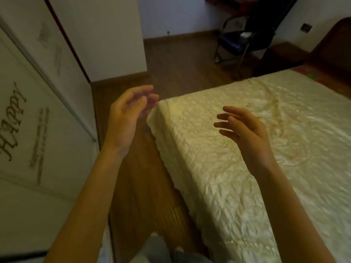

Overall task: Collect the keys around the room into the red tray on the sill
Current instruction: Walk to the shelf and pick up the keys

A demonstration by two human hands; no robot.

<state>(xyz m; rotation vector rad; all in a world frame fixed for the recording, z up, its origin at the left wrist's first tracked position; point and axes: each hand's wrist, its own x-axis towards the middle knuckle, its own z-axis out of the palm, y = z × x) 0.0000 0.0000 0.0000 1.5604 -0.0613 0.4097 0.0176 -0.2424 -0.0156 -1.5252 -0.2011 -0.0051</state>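
Note:
No key and no red tray show in the head view. My left hand is raised over the wooden floor beside the bed's corner, fingers loosely curled and apart, nothing in it. Over the cream bedspread, my right hand is held with its fingers spread and pointing left, also holding nothing. The picture is blurred by motion.
A bed with a cream quilted cover fills the right side. White wardrobe doors with lettering stand on the left, leaving a narrow strip of wooden floor. A dark folding chair stands by the far wall, near the dark headboard.

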